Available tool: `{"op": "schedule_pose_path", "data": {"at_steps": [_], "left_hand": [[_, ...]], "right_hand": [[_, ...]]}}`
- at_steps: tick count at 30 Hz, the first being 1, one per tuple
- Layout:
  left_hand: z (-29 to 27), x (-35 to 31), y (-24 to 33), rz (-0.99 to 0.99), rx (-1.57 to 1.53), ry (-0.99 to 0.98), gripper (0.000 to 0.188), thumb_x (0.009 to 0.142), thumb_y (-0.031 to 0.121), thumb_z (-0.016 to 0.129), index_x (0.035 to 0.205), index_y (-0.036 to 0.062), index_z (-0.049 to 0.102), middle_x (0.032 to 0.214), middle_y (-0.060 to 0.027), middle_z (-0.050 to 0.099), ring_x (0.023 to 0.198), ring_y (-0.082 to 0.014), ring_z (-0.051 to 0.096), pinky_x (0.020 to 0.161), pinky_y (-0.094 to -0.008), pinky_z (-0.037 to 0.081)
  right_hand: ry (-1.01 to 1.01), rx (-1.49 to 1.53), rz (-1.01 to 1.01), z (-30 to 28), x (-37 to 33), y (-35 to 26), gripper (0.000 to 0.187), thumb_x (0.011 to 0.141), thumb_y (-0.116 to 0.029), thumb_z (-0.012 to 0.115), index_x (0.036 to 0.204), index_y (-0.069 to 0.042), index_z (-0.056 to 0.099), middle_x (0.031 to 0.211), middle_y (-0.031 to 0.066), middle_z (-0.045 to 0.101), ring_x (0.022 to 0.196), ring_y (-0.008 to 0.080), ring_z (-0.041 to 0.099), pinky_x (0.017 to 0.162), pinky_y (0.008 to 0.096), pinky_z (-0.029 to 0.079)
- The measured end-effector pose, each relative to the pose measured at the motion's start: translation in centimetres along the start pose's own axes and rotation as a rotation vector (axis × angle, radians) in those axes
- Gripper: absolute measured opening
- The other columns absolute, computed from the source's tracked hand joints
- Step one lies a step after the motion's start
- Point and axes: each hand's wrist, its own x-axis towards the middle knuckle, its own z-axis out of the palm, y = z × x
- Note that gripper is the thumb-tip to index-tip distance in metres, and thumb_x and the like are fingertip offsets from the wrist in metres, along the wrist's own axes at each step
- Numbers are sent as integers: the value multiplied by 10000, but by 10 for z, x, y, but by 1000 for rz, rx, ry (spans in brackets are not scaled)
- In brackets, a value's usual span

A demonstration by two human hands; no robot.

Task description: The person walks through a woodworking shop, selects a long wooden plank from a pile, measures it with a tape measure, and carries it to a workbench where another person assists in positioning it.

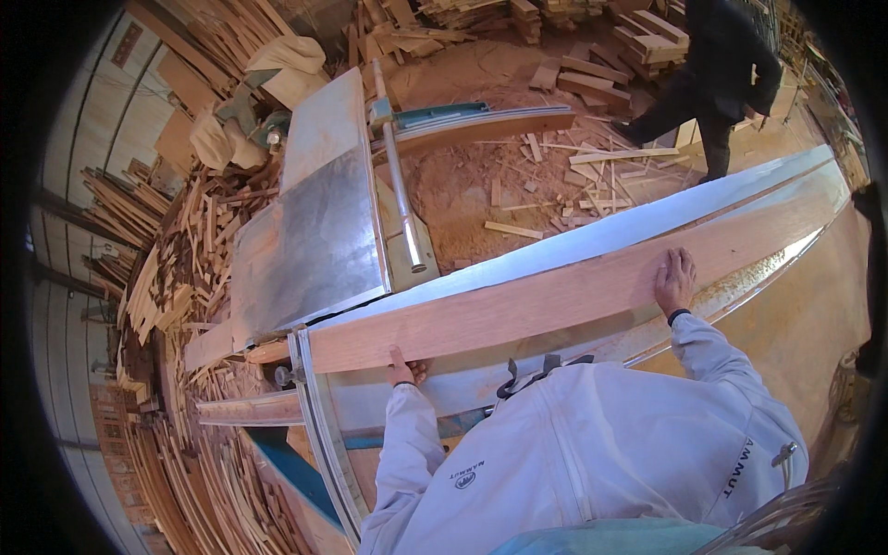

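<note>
A long reddish wooden board (518,310) lies along the sliding table (592,242) of a panel saw, its left end against a metal crosscut fence (316,430). My left hand (407,368) is closed on the board's near edge close to that end, thumb on top and fingers partly hidden below. Farther right, my right hand (676,279) rests on the board's upper face with its fingers stretched forward. Beyond the fence is the saw's grey metal table (319,227). I cannot make out the blade.
A metal guide bar (400,199) and a green rip fence (439,115) stand at the far side. Offcuts (592,185) litter the dusty floor, and scrap wood (199,231) is heaped at the left. A person in dark clothes (721,74) is at the far right, near stacked boards (652,37).
</note>
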Motion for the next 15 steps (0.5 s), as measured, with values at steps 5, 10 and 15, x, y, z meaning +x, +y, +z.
{"op": "schedule_pose_path", "data": {"at_steps": [5, 10, 15], "left_hand": [[1, 3, -3, -5, 17, 23, 569, 875, 638, 528, 875, 68, 524, 592, -28, 520, 419, -177, 522, 335, -321, 403], [-1, 5, -2, -14, 47, -5, 586, 874, 655, 510, 862, 69, 531, 587, -25, 527, 429, -181, 536, 329, -322, 408], [4, -4, -4, 33, 65, 15, 612, 880, 664, 484, 803, 59, 545, 574, -28, 524, 438, -182, 546, 324, -321, 409]], "right_hand": [[-3, 6, -4, -3, -1, 0, 401, 878, -211, 538, 1240, -38, 551, 1342, 230, 462, 1254, 396, 416, 1062, 487, 320], [-17, -7, 20, -4, -1, 1, 405, 883, -219, 533, 1243, -35, 548, 1340, 226, 465, 1256, 400, 416, 1059, 490, 323], [-18, -14, 24, -2, -1, 6, 404, 880, -217, 538, 1241, -37, 550, 1342, 219, 468, 1259, 401, 414, 1060, 492, 325]]}}
